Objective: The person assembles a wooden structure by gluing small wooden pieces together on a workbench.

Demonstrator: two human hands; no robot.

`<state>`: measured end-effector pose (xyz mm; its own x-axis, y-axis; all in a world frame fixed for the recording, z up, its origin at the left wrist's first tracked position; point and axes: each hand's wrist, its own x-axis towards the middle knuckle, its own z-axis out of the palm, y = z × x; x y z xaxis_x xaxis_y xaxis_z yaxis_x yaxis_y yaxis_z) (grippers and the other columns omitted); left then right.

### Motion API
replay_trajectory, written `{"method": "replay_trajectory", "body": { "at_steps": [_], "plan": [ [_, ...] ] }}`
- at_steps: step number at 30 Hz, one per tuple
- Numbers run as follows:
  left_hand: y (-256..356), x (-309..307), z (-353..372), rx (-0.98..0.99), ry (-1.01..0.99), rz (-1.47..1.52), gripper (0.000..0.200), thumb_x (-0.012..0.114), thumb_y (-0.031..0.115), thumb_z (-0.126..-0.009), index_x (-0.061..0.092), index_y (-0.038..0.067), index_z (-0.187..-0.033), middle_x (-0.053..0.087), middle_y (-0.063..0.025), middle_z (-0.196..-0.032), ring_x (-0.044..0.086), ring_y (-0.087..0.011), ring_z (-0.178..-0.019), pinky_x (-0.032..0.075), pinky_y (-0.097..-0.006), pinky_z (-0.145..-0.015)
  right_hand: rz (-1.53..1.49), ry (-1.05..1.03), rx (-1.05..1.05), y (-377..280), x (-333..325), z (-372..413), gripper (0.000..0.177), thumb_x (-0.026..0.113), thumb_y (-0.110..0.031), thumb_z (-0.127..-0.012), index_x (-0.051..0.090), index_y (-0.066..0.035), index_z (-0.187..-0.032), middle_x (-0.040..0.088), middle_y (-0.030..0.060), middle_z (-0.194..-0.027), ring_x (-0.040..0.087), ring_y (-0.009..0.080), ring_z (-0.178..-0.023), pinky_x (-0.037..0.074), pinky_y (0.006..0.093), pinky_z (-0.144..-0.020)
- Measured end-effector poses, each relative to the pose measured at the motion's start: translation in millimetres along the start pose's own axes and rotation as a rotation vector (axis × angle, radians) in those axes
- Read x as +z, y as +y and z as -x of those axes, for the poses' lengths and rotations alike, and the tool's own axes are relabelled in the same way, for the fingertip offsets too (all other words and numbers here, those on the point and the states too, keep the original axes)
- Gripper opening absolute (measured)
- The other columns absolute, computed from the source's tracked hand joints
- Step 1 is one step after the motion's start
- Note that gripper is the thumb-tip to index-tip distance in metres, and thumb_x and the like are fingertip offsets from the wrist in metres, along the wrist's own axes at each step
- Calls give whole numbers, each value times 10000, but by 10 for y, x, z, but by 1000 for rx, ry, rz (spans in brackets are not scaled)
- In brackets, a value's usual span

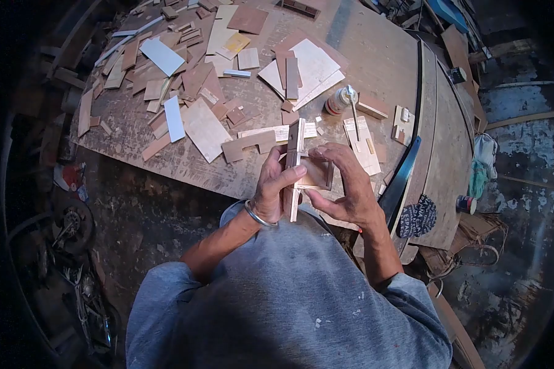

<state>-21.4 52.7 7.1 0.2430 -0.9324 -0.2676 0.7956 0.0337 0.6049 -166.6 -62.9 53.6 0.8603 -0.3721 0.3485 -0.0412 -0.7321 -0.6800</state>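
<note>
Close to my body, over the table's front edge, a small wooden assembly is held up. It has a long narrow wooden piece [295, 144] standing edge-on and a small open wooden frame [317, 174] on its right side. My left hand [276, 184] is wrapped round the long piece, thumb across its edge, with a metal bangle at the wrist. My right hand [349, 187] curves round the frame, thumb at its lower side and fingers at its upper side. Just beyond lies a notched wooden piece [250, 146].
Wood scraps [194, 80] cover the left of the table [228, 178]. A jar [337, 102] with a brush stands beyond my right hand, near wooden blocks [372, 106]. At the right lie a blue-black handsaw [401, 175], a dark patterned cloth [418, 218] and a can [466, 204].
</note>
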Motion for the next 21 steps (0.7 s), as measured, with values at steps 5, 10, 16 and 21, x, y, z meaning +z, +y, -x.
{"method": "replay_trajectory", "body": {
  "at_steps": [5, 10, 16, 21],
  "plan": [
    [7, -66, 3, -19, -21, 48, 602, 715, 165, -882, 373, -15, -1344, 581, -124, -1158, 620, -162, -1029, 529, -312, -922, -7, -2, 14, -4, -1, -8, 702, 845, -91, -707, 541, -32, -1337, 655, 172, -1255, 605, 358, -1206, 465, 461, -1067],
    [8, -53, -4, -11, -13, 45, 600, 712, 170, -890, 375, -21, -1347, 582, -130, -1167, 616, -168, -1055, 515, -318, -947, -17, -1, 39, -4, 6, -9, 684, 842, -87, -704, 551, -28, -1321, 657, 172, -1253, 611, 354, -1199, 473, 453, -1060],
    [0, -50, -1, -15, -16, 19, 632, 699, 242, -904, 365, -16, -1375, 597, -129, -1156, 630, -158, -978, 511, -297, -807, 5, -15, 45, 13, 4, 2, 707, 842, -89, -710, 540, -36, -1347, 655, 169, -1261, 608, 351, -1211, 478, 445, -1059],
    [-97, -84, -25, -67, 39, 124, 634, 582, 506, -978, 420, 70, -1410, 662, -61, -1041, 666, -119, -729, 515, -244, -475, 4, -19, 53, 64, -4, 36, 776, 860, -108, -711, 504, -43, -1397, 622, 175, -1320, 592, 361, -1235, 471, 456, -1066]
  ]
}}
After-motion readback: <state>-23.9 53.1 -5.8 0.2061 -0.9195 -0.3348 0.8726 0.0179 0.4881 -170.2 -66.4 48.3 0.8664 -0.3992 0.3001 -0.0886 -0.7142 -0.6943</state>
